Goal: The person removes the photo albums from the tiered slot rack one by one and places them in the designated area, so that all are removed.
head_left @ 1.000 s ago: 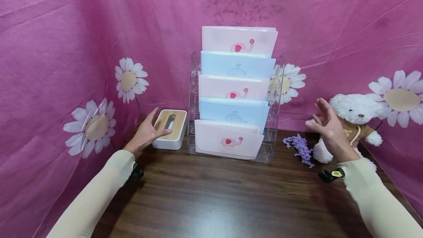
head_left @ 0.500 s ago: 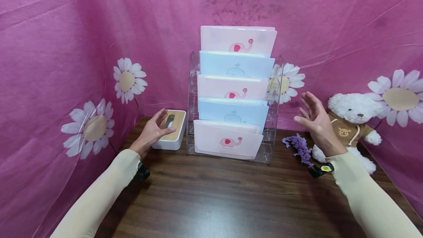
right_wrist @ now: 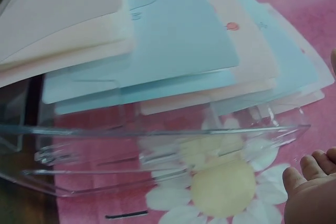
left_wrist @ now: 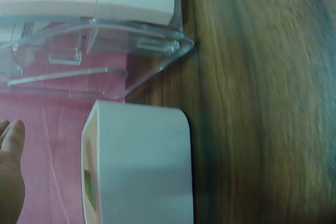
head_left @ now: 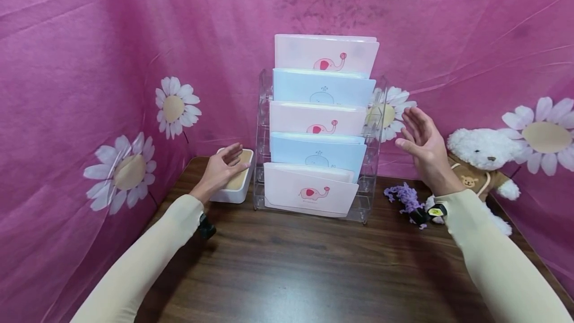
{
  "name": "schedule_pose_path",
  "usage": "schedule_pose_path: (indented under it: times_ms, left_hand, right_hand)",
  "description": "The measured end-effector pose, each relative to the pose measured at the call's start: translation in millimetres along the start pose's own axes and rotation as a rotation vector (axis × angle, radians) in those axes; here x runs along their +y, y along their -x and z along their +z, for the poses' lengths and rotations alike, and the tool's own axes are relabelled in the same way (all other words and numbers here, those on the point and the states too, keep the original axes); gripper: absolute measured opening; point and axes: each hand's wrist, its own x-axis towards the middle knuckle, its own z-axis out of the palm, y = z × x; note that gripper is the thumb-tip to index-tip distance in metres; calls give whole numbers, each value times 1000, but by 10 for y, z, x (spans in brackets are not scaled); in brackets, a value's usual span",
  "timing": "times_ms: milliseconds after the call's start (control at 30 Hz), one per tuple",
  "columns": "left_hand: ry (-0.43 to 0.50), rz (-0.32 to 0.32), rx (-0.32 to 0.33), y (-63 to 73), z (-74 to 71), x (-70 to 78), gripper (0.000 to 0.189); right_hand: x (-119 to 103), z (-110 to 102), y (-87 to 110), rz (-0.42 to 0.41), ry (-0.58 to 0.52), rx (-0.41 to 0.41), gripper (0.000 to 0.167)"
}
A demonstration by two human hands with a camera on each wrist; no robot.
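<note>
A clear tiered rack (head_left: 376, 163) stands at the back of the table, holding pink and blue folders in steps. The front pink folder (head_left: 309, 191) shows a red elephant; a blue folder (head_left: 320, 153) with a whale print sits behind it. My left hand (head_left: 219, 168) is held over the white tissue box (head_left: 230, 195) with its wooden lid, left of the rack, fingers extended and nothing held. To the right of the rack my right hand (head_left: 426, 151) is raised in the air, holding nothing. In the right wrist view its fingers (right_wrist: 310, 169) are apart from the rack's side.
A white teddy bear (head_left: 484, 148) in a brown hoodie sits at the right, behind my right forearm. Beside it lies a purple tangled bundle (head_left: 405, 197). Pink flowered cloth (head_left: 224, 64) hangs behind the brown wooden table (head_left: 287, 263).
My left hand has moved right across the tissue box toward the rack. The right hand has moved left and up, away from the bear. Folders and rack stay in place.
</note>
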Motion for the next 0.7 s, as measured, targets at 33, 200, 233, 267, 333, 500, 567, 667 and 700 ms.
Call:
schedule_pose_path:
  times_ms: [33, 200, 233, 267, 333, 500, 567, 667, 700]
  left_hand:
    - [-7, 0, 3, -13, 25, 14, 75]
    - [-52, -10, 6, -77, 144, 50, 72]
    - [-62, -13, 8, -90, 165, 57, 72]
    - [-67, -16, 11, -100, 185, 68, 71]
    - [-76, -27, 23, -112, 219, 92, 69]
    - [-68, -39, 50, -137, 273, 132, 62]
    - [-51, -43, 56, -147, 286, 144, 60]
    - [-50, -53, 62, -155, 304, 165, 58]
    - [-56, -60, 65, -158, 312, 173, 58]
  right_hand:
    - [-15, 16, -26, -2, -12, 4, 85]
    - [-91, 75, -148, -28, -47, 27, 82]
    - [-111, 83, -170, -33, -49, 31, 82]
    - [-131, 91, -193, -38, -55, 34, 81]
    - [-170, 108, -242, -45, -60, 38, 81]
    - [-265, 155, -388, -63, -32, 40, 80]
    - [-302, 181, -457, -70, -9, 40, 79]
    - [-367, 234, -578, -70, 25, 36, 80]
    - [-392, 256, -628, -71, 29, 39, 80]
